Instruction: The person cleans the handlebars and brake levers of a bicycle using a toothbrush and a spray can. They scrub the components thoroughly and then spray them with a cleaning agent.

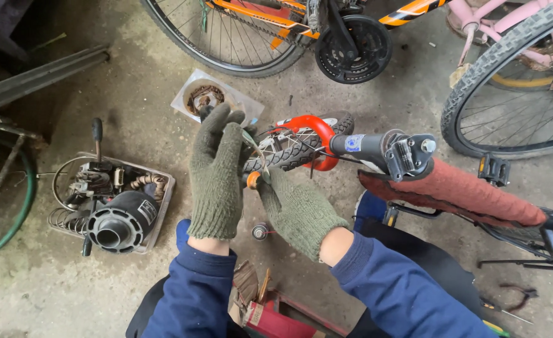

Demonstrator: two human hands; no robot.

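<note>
Hands, left hand (216,175) and right hand (298,211), gloved, meet at small wheel (298,145).

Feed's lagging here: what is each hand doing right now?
Left hand: fingers up, partly open, touching the small wheel.
Right hand: closed on a small orange part by the wheel.

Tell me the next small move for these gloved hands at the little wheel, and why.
Probably steady the small wheel with the left hand while the right hand keeps working the small orange piece pinched at its edge. Both hands already meet there, and the wheel hangs unsupported off the upturned bike.
</note>
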